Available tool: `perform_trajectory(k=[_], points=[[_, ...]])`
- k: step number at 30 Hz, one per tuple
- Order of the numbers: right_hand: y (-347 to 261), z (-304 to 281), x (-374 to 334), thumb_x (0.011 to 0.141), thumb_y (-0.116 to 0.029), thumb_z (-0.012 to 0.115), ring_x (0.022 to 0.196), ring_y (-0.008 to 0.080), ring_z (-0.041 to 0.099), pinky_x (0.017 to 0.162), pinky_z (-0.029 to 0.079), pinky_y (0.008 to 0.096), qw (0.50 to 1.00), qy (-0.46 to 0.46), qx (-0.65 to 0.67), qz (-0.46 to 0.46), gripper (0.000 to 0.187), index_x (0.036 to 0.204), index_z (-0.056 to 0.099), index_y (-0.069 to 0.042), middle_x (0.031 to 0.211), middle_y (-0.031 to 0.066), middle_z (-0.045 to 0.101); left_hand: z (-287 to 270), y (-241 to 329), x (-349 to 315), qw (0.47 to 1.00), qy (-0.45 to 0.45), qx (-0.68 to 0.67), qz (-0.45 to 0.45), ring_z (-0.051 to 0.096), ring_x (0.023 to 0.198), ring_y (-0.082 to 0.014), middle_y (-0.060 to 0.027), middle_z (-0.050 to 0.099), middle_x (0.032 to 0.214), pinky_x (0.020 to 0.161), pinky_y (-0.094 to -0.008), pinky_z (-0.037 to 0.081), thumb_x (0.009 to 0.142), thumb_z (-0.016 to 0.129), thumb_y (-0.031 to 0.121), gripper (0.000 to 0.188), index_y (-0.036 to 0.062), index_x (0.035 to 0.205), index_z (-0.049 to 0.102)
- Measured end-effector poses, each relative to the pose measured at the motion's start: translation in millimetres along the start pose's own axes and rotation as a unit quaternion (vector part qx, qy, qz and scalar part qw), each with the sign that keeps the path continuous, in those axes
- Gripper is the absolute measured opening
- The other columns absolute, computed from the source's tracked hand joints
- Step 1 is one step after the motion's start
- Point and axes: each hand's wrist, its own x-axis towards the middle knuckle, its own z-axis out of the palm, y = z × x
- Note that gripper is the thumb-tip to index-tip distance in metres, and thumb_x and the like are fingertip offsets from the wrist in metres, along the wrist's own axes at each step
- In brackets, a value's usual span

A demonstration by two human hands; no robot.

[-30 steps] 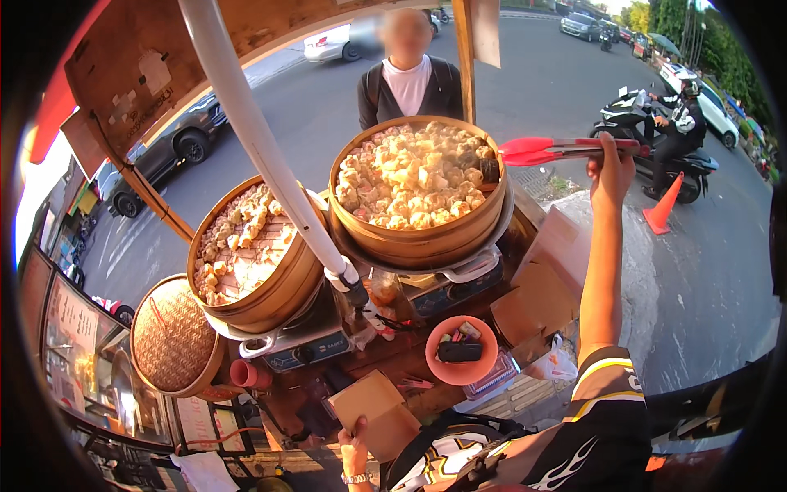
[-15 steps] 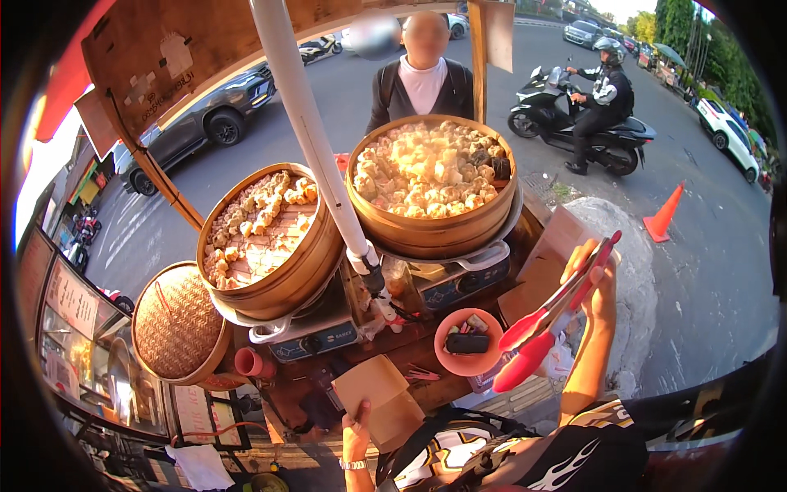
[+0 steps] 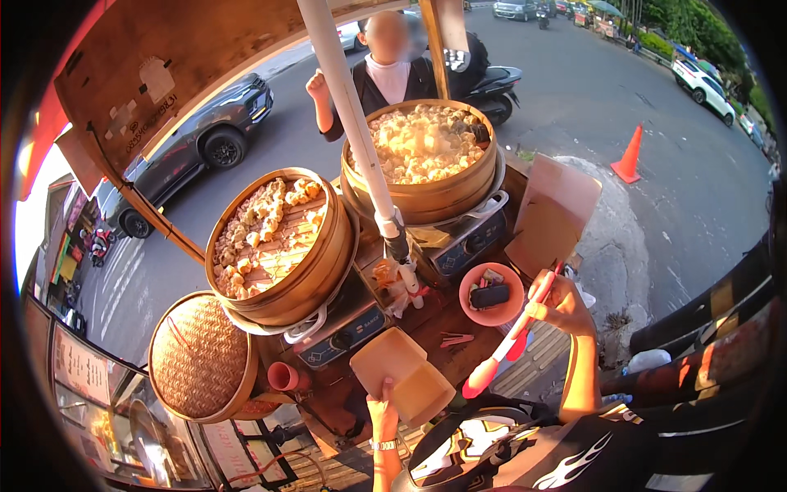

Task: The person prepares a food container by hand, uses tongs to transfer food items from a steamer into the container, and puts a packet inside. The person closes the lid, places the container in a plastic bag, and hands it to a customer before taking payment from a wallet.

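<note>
My left hand [image 3: 383,412] grips an opened brown cardboard food box [image 3: 419,391] by its side, near the stall's front edge. In my right hand [image 3: 567,309] are red-tipped tongs [image 3: 510,336], pointing down and left towards the box, with nothing visible between their tips. Beyond the box stand two round bamboo steamers. The left steamer [image 3: 329,266] is partly filled with dumplings [image 3: 261,223], its slatted base showing. The right steamer [image 3: 443,202] is heaped with steaming dumplings [image 3: 422,152].
Burners [image 3: 354,332] support the steamers. A woven lid [image 3: 201,357], a pink cup [image 3: 283,376] and a pink bowl [image 3: 474,308] stand around. A white pole [image 3: 348,102] rises between the steamers. A person [image 3: 392,74] stands opposite; an orange cone [image 3: 630,156] is on the road.
The view has shifted. My right hand has lowered the tongs, and they look narrower. The person opposite has raised a hand, and the motorbike has moved left behind them.
</note>
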Motion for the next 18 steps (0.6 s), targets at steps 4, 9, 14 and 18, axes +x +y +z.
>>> perform_trajectory(k=[4, 9, 14, 18], points=[[-16, 9, -33, 0.079, -0.011, 0.079, 0.074, 0.008, 0.056, 0.063, 0.045, 0.0244, 0.995, 0.072, -0.064, -0.016, 0.023, 0.086, 0.058, -0.005, 0.084, 0.0012, 0.057, -20, -7, 5, 0.999, -0.047, -0.021, -0.001, 0.06, 0.079, -0.013, -0.0069, 0.069, 0.093, 0.07, -0.0305, 0.048, 0.098, 0.066, 0.029, 0.033, -0.0032, 0.102, 0.067], [-19, -14, -44, 0.082, -0.025, 0.073, 0.058, 0.0115, 0.062, 0.048, 0.046, 0.0228, 0.978, 0.159, -0.061, -0.121, 0.026, 0.089, 0.06, -0.003, 0.078, 0.0097, 0.068, -38, -12, 15, 0.997, -0.056, -0.058, -0.006, 0.06, 0.08, -0.0133, -0.0047, 0.067, 0.091, 0.072, -0.0298, 0.048, 0.097, 0.066, 0.028, 0.03, -0.0021, 0.103, 0.065], [-28, -35, -18, 0.087, -0.041, 0.073, 0.056, 0.0118, 0.06, 0.047, 0.045, 0.0235, 0.947, 0.269, 0.0, -0.177, 0.041, 0.099, 0.055, -0.006, 0.081, 0.0115, 0.068, -22, -8, 22, 0.999, -0.027, -0.045, -0.015, 0.059, 0.095, -0.0165, -0.0098, 0.065, 0.108, 0.083, -0.0324, 0.048, 0.097, 0.067, 0.03, 0.042, -0.0045, 0.119, 0.057], [-28, -52, 27, 0.092, -0.03, 0.069, 0.056, 0.0124, 0.06, 0.046, 0.043, 0.0239, 0.931, 0.303, 0.042, -0.2, 0.027, 0.098, 0.058, -0.006, 0.081, 0.0122, 0.069, -7, -6, 21, 0.997, 0.014, -0.07, -0.006, 0.058, 0.102, -0.016, -0.004, 0.065, 0.109, 0.089, -0.0338, 0.047, 0.093, 0.069, 0.021, 0.033, 0.0035, 0.12, 0.061]])
